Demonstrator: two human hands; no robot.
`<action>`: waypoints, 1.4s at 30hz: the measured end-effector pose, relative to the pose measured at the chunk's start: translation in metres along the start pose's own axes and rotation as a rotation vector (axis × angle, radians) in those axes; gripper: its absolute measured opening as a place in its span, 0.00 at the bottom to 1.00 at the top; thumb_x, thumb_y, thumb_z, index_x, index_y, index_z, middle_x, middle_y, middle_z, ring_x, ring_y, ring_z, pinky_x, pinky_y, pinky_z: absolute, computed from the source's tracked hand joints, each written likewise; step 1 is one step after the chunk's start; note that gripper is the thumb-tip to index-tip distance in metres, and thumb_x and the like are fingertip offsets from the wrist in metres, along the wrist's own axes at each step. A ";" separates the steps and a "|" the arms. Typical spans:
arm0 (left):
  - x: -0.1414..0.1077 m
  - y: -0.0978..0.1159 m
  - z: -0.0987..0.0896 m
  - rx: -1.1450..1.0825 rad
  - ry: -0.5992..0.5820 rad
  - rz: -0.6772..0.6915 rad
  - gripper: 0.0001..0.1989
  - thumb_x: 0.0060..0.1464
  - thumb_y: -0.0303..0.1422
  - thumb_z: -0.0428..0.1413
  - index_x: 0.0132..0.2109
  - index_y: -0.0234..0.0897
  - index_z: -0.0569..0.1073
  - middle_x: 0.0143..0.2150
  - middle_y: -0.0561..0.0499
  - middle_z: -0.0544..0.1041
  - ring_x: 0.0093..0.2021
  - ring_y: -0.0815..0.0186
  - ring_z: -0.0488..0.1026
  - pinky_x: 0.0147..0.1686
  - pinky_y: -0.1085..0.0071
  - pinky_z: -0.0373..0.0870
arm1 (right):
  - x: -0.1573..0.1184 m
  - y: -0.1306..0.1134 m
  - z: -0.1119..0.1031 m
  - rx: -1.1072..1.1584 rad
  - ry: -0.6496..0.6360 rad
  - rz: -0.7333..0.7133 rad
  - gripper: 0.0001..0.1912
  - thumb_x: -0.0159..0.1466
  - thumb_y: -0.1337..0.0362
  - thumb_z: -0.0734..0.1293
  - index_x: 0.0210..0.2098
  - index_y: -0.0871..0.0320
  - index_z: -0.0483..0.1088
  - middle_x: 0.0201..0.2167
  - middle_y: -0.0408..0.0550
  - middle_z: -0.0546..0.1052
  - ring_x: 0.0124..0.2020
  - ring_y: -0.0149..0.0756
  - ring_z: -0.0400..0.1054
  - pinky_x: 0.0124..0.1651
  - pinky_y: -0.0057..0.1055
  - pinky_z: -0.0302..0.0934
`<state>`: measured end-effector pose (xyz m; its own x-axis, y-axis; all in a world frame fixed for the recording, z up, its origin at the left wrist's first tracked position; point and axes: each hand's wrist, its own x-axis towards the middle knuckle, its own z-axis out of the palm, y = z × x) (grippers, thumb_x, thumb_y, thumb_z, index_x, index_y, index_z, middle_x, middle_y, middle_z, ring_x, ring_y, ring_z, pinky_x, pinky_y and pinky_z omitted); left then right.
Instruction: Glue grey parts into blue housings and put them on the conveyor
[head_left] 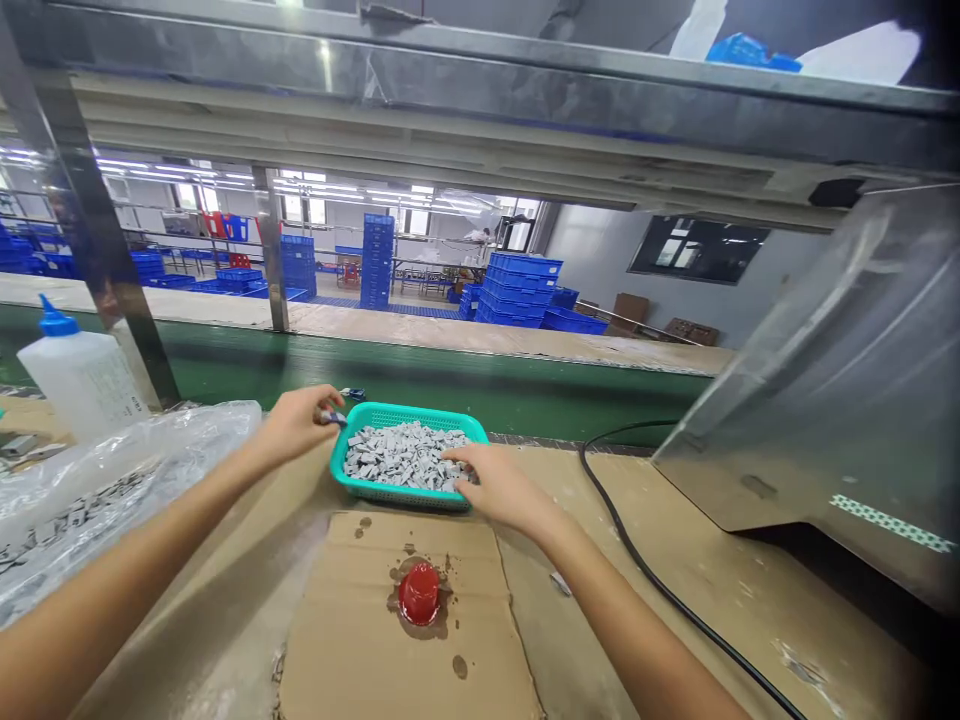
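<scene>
Pinching small dark-blue piece (334, 418) in left hand (298, 424), pick grey parts (405, 455) singly from basket (409, 493) beneath loosely spread right hand (496, 485).

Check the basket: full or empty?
Well filled: grey pieces spread wall to wall in the basket, with the right hand at them.

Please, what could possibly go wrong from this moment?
The grey pieces nearly fill the basket, so the right hand at them could push some out. The small dark piece in the left hand might slip and drop outside the basket. The red cup-shaped object looks wet, with dark spots on the cardboard, so moisture may spread.
</scene>
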<state>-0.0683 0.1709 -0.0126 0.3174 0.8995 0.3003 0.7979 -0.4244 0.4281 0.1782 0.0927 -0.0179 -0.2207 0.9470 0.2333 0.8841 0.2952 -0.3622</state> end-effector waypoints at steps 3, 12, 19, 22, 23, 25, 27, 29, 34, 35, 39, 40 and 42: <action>0.046 -0.030 0.009 0.071 -0.015 -0.087 0.12 0.44 0.29 0.53 0.39 0.31 0.68 0.31 0.48 0.71 0.36 0.61 0.68 0.38 0.65 0.63 | 0.018 0.006 0.006 -0.040 -0.102 0.028 0.14 0.49 0.78 0.66 0.34 0.61 0.72 0.36 0.53 0.75 0.42 0.42 0.66 0.44 0.37 0.60; 0.114 -0.051 0.053 0.025 -0.091 -0.093 0.17 0.53 0.34 0.49 0.50 0.34 0.62 0.50 0.45 0.64 0.46 0.61 0.65 0.45 0.58 0.63 | 0.022 0.016 0.013 0.045 0.012 0.081 0.13 0.47 0.81 0.64 0.28 0.61 0.74 0.20 0.45 0.74 0.23 0.31 0.65 0.27 0.27 0.58; 0.126 -0.073 0.040 -0.141 -0.084 -0.271 0.12 0.52 0.33 0.50 0.43 0.32 0.67 0.42 0.47 0.69 0.41 0.65 0.67 0.40 0.62 0.66 | 0.023 0.022 0.012 0.296 0.258 0.169 0.08 0.47 0.76 0.63 0.23 0.61 0.72 0.20 0.46 0.74 0.25 0.35 0.67 0.32 0.31 0.60; 0.110 -0.056 0.020 -0.283 0.016 -0.325 0.12 0.53 0.34 0.49 0.43 0.32 0.65 0.40 0.48 0.69 0.37 0.67 0.68 0.36 0.65 0.67 | 0.024 0.025 0.008 0.472 0.344 0.202 0.04 0.49 0.70 0.63 0.24 0.63 0.70 0.21 0.48 0.73 0.24 0.35 0.68 0.28 0.31 0.63; 0.101 -0.044 0.015 -0.346 0.039 -0.332 0.12 0.53 0.34 0.48 0.43 0.31 0.65 0.38 0.48 0.69 0.34 0.68 0.68 0.34 0.67 0.67 | 0.023 0.023 0.007 0.536 0.354 0.202 0.05 0.49 0.68 0.64 0.25 0.63 0.70 0.20 0.48 0.73 0.22 0.35 0.68 0.27 0.31 0.63; 0.073 -0.014 0.008 -0.490 0.043 -0.320 0.10 0.54 0.31 0.46 0.41 0.30 0.65 0.32 0.51 0.68 0.27 0.72 0.66 0.29 0.71 0.66 | 0.016 0.015 0.006 0.659 0.350 0.187 0.07 0.50 0.65 0.64 0.26 0.63 0.69 0.20 0.46 0.72 0.20 0.33 0.67 0.25 0.31 0.64; 0.035 0.019 0.005 -0.633 -0.013 -0.268 0.08 0.52 0.27 0.46 0.40 0.29 0.65 0.27 0.53 0.66 0.23 0.75 0.63 0.26 0.75 0.63 | 0.003 -0.001 0.005 0.760 0.323 0.155 0.08 0.51 0.63 0.64 0.27 0.63 0.68 0.21 0.45 0.72 0.21 0.33 0.68 0.28 0.31 0.66; -0.008 0.050 0.006 -0.736 -0.106 -0.216 0.10 0.49 0.29 0.50 0.40 0.33 0.65 0.23 0.56 0.64 0.22 0.76 0.60 0.24 0.77 0.60 | -0.015 -0.022 0.003 0.830 0.279 0.120 0.07 0.50 0.64 0.65 0.27 0.62 0.68 0.23 0.45 0.72 0.24 0.32 0.69 0.32 0.32 0.67; -0.083 0.086 0.007 -1.123 -0.489 0.000 0.08 0.48 0.36 0.51 0.33 0.34 0.66 0.26 0.56 0.65 0.23 0.77 0.57 0.23 0.79 0.54 | -0.057 -0.070 -0.003 0.593 0.333 -0.139 0.05 0.54 0.70 0.64 0.30 0.58 0.71 0.28 0.45 0.72 0.29 0.32 0.68 0.34 0.30 0.65; -0.089 0.087 0.008 -1.167 -0.476 -0.014 0.08 0.48 0.35 0.52 0.32 0.34 0.66 0.26 0.57 0.64 0.23 0.77 0.56 0.23 0.79 0.54 | -0.063 -0.076 -0.005 0.491 0.361 -0.188 0.07 0.55 0.72 0.63 0.32 0.57 0.71 0.27 0.45 0.72 0.29 0.32 0.67 0.34 0.30 0.64; -0.096 0.082 0.009 -1.132 -0.375 0.010 0.07 0.44 0.33 0.56 0.29 0.33 0.67 0.25 0.57 0.66 0.27 0.74 0.60 0.28 0.77 0.56 | -0.074 -0.086 -0.010 0.312 0.367 -0.245 0.08 0.55 0.74 0.63 0.31 0.57 0.72 0.28 0.45 0.72 0.30 0.32 0.66 0.34 0.29 0.63; -0.097 0.080 0.010 -1.120 -0.366 0.030 0.07 0.43 0.33 0.56 0.29 0.33 0.67 0.25 0.56 0.66 0.28 0.73 0.61 0.29 0.76 0.57 | -0.075 -0.086 -0.011 0.302 0.360 -0.248 0.08 0.55 0.73 0.63 0.30 0.57 0.72 0.29 0.46 0.72 0.31 0.33 0.67 0.34 0.29 0.63; -0.098 0.079 0.011 -1.129 -0.403 0.041 0.08 0.42 0.33 0.57 0.29 0.33 0.67 0.25 0.55 0.67 0.28 0.71 0.63 0.30 0.74 0.58 | -0.077 -0.085 -0.012 0.274 0.344 -0.266 0.08 0.55 0.73 0.63 0.30 0.56 0.72 0.30 0.46 0.73 0.33 0.33 0.67 0.36 0.29 0.63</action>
<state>-0.0310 0.0510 -0.0177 0.6303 0.7656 0.1288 -0.0524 -0.1237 0.9909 0.1251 -0.0065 0.0062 -0.2341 0.7515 0.6168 0.6649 0.5866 -0.4624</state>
